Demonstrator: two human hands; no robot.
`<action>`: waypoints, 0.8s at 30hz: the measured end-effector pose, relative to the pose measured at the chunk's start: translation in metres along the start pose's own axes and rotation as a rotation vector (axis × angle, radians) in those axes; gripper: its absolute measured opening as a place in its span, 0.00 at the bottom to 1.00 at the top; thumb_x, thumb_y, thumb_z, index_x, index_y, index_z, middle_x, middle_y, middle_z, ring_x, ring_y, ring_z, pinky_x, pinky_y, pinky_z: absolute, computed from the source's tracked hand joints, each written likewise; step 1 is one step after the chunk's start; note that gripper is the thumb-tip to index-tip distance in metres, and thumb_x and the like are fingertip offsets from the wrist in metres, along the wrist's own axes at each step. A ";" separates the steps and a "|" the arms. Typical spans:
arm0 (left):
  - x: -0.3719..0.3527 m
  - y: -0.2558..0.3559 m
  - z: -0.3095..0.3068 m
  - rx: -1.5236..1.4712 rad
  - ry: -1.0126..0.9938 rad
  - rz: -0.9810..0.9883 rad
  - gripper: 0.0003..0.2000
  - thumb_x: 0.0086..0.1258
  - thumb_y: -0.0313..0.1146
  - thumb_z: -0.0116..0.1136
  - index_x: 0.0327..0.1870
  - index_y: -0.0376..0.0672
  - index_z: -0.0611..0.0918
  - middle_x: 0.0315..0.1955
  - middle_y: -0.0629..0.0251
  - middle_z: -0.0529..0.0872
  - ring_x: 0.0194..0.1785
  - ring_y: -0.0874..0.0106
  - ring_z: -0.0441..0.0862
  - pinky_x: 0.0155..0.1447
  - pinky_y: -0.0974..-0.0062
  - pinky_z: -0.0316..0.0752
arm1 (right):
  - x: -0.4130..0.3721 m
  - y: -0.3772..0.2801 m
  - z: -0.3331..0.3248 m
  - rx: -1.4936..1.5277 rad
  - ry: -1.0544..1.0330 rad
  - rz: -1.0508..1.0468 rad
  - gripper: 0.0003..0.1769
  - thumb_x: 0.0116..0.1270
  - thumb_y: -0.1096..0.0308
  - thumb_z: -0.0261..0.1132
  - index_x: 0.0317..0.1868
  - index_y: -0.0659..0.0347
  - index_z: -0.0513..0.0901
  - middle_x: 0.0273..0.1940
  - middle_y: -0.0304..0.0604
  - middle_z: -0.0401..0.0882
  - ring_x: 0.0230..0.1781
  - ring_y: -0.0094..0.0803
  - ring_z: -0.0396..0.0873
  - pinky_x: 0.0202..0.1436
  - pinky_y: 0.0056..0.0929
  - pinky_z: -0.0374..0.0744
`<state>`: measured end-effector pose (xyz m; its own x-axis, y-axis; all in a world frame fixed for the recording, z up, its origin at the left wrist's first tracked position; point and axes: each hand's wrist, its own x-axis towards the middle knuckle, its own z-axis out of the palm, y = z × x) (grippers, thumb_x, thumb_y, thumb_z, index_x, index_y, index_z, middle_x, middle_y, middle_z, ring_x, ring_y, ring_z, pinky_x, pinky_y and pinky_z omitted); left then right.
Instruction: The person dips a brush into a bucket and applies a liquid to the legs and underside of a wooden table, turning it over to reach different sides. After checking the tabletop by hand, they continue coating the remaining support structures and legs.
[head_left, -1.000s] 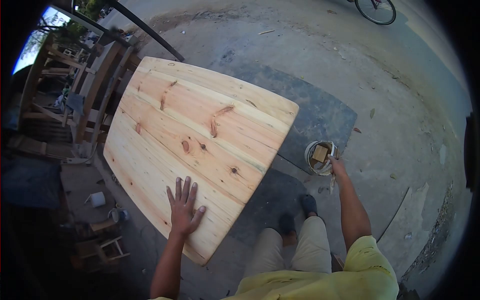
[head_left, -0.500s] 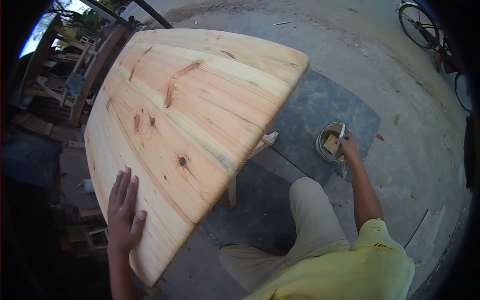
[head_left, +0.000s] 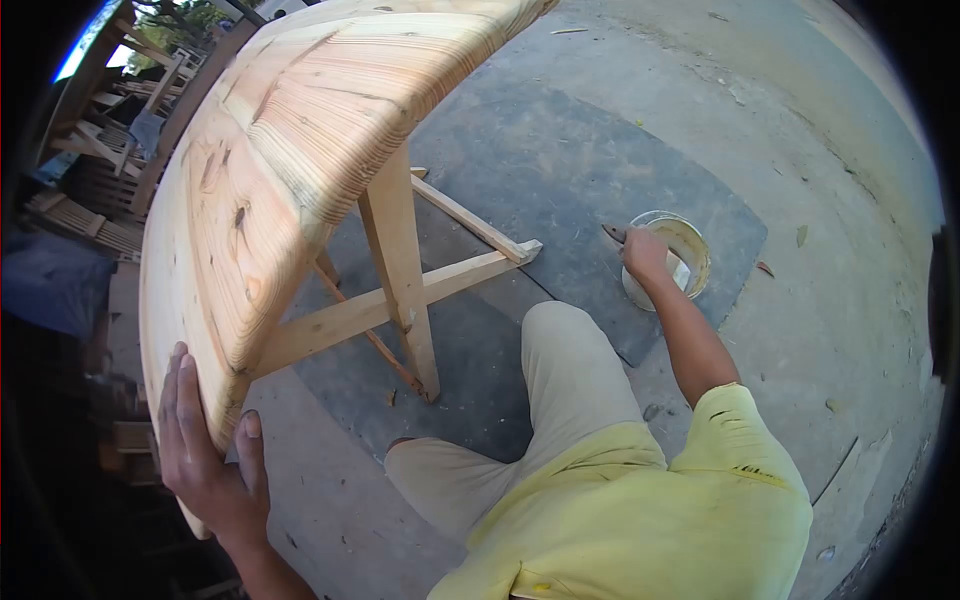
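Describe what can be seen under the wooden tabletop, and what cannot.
A wooden leg, a beam crossing it and a dark sheet on the ground show under the tabletop. Its underside and the leg's top are covered.

The tabletop [head_left: 270,130] is pale, smooth grained wood; the shirt [head_left: 640,510] is matt yellow cloth.

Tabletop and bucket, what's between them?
In the head view, wooden legs and dark ground sheet lie between tabletop and bucket; the right hand is at the bucket.
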<state>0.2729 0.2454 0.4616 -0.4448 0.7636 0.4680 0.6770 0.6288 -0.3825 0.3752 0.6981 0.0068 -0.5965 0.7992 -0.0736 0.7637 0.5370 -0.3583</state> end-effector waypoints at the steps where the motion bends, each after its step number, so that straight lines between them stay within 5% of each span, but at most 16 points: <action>1: -0.001 0.000 0.002 0.021 0.007 -0.006 0.30 0.72 0.47 0.61 0.69 0.37 0.74 0.63 0.46 0.81 0.65 0.46 0.79 0.66 0.52 0.76 | 0.001 0.007 0.001 0.038 -0.001 0.000 0.16 0.70 0.57 0.62 0.43 0.64 0.84 0.40 0.59 0.85 0.46 0.55 0.84 0.48 0.52 0.79; 5: -0.005 -0.007 0.008 0.069 0.041 0.007 0.34 0.68 0.51 0.65 0.69 0.38 0.75 0.63 0.49 0.81 0.65 0.47 0.80 0.66 0.54 0.76 | -0.019 0.047 -0.058 0.470 0.121 0.067 0.22 0.75 0.54 0.56 0.39 0.66 0.84 0.40 0.59 0.85 0.45 0.57 0.83 0.49 0.49 0.77; 7: -0.007 -0.009 0.009 0.108 0.039 -0.015 0.31 0.68 0.45 0.67 0.69 0.38 0.75 0.63 0.50 0.82 0.64 0.48 0.80 0.66 0.54 0.77 | -0.023 0.078 -0.076 0.750 0.209 0.024 0.29 0.75 0.44 0.56 0.39 0.66 0.84 0.38 0.60 0.84 0.44 0.58 0.81 0.50 0.48 0.75; 13: -0.009 -0.012 0.013 0.111 0.064 -0.028 0.29 0.66 0.34 0.70 0.68 0.38 0.75 0.62 0.50 0.82 0.64 0.49 0.81 0.66 0.56 0.77 | -0.022 0.115 -0.063 0.421 0.114 0.236 0.24 0.70 0.46 0.63 0.40 0.61 0.86 0.39 0.58 0.86 0.39 0.53 0.84 0.44 0.45 0.78; 15: -0.009 -0.015 0.014 0.135 0.085 -0.019 0.26 0.69 0.34 0.68 0.69 0.47 0.76 0.63 0.59 0.83 0.63 0.56 0.83 0.66 0.57 0.79 | -0.021 0.120 -0.046 0.402 0.113 0.247 0.21 0.69 0.48 0.67 0.41 0.61 0.87 0.39 0.57 0.87 0.39 0.52 0.85 0.44 0.44 0.79; 18: -0.009 -0.011 0.012 0.151 0.070 -0.047 0.25 0.71 0.32 0.66 0.69 0.46 0.76 0.63 0.59 0.83 0.64 0.57 0.82 0.66 0.58 0.78 | -0.011 0.121 -0.013 0.520 0.147 0.001 0.12 0.61 0.65 0.73 0.45 0.57 0.88 0.42 0.51 0.87 0.43 0.51 0.85 0.47 0.42 0.81; 24: -0.011 -0.015 0.012 0.168 0.052 -0.072 0.24 0.73 0.29 0.61 0.71 0.45 0.75 0.64 0.58 0.82 0.65 0.56 0.81 0.67 0.58 0.77 | 0.016 0.123 0.026 0.207 0.018 -0.234 0.13 0.60 0.69 0.71 0.47 0.54 0.89 0.47 0.50 0.87 0.50 0.50 0.83 0.53 0.45 0.79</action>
<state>0.2605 0.2289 0.4525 -0.4546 0.7101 0.5377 0.5351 0.7003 -0.4725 0.4533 0.7701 -0.0625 -0.7445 0.6658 0.0490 0.5384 0.6421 -0.5457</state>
